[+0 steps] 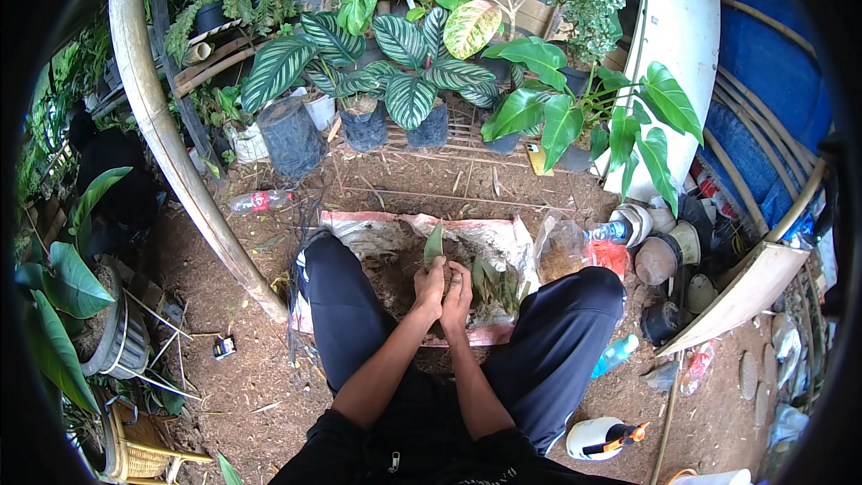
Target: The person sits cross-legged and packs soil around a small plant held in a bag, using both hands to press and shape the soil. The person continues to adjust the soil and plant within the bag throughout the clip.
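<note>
At left, we see a plastic bottle (260, 201) with a red label lying on brown soil (235, 283). At center, over a soiled white sack (348, 237) spread on the ground, our left hand (429, 286) closes around the lower end of a green leaf (434, 244); our right hand (456, 298) curls against it, though we cannot tell what it grips. Just right, more leaves (494, 286) sit bunched on the sack, near a clear plastic bag (558, 242).
</note>
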Tool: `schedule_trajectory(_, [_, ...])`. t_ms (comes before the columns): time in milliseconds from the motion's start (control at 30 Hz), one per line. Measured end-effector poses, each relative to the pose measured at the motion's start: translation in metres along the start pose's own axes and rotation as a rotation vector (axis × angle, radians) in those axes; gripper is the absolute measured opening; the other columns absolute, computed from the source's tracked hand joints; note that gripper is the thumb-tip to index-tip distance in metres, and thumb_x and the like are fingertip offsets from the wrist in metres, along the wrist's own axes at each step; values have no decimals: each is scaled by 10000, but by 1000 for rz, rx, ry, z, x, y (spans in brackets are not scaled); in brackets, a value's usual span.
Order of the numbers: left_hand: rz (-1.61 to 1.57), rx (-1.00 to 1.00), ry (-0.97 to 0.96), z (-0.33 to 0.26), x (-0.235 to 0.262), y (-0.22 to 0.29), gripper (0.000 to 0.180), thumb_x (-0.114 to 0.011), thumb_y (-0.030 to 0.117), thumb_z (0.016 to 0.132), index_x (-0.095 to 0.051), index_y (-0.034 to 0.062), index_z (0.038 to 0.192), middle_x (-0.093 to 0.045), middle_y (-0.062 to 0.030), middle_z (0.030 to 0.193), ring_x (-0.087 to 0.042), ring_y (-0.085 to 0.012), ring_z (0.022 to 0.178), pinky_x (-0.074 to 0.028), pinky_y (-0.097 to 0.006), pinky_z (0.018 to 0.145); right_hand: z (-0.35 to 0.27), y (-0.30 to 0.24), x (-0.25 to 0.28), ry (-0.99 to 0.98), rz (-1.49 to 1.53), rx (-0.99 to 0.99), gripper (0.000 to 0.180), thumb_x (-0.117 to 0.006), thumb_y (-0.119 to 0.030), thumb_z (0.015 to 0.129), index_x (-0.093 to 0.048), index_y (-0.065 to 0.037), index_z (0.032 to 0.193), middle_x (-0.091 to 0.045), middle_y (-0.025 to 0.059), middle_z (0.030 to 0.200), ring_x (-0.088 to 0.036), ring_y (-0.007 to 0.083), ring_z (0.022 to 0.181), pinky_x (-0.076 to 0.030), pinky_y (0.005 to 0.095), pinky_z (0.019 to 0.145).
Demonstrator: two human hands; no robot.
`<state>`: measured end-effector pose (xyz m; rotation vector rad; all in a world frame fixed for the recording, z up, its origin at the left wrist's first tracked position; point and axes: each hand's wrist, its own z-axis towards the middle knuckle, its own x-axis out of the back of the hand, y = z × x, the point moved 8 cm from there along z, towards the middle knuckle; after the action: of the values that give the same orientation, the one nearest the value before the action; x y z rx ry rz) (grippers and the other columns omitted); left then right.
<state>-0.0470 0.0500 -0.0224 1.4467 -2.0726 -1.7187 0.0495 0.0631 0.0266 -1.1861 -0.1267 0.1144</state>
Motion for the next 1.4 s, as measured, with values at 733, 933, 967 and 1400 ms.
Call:
schedule_trajectory(733, [-33, 2, 58, -5, 0, 1, 235, -602, 242, 832, -600, 9, 857, -586, -31, 749, -540, -115, 606, -441, -294, 544, -2, 13, -1, -2, 98, -17, 340, -318, -238, 977, -519, 1, 1111, -577, 149, 1047, -551, 240, 990, -424, 335, 861])
schedule_trajectory(933, [-27, -19, 61, -5, 0, 3, 224, -607, 231, 831, -598, 10, 865, -584, -31, 749, -543, -115, 607, -441, -292, 540, -2, 12, 0, -4, 76, -22, 338, -312, -228, 975, -521, 1, 1111, -577, 150, 1056, -548, 247, 992, -417, 340, 873])
schedule_trajectory(967, [-25, -18, 62, -5, 0, 3, 223, -607, 230, 830, -597, 11, 867, -583, -31, 749, -543, -115, 608, -441, -292, 539, -2, 11, 0, -1, 59, -14, 339, -311, -228, 975, -522, 1, 1110, -577, 151, 1056, -549, 249, 990, -418, 341, 871])
schedule_trajectory(1400, [55, -9, 68, 0, 4, -2, 219, -599, 251, 831, -581, 41, 890, -581, -40, 811, -566, -142, 685, -472, -303, 605, -3, 10, 1, 13, 61, -16, 339, -308, -208, 952, -529, 6, 1094, -584, 153, 1022, -562, 248, 956, -433, 343, 847])
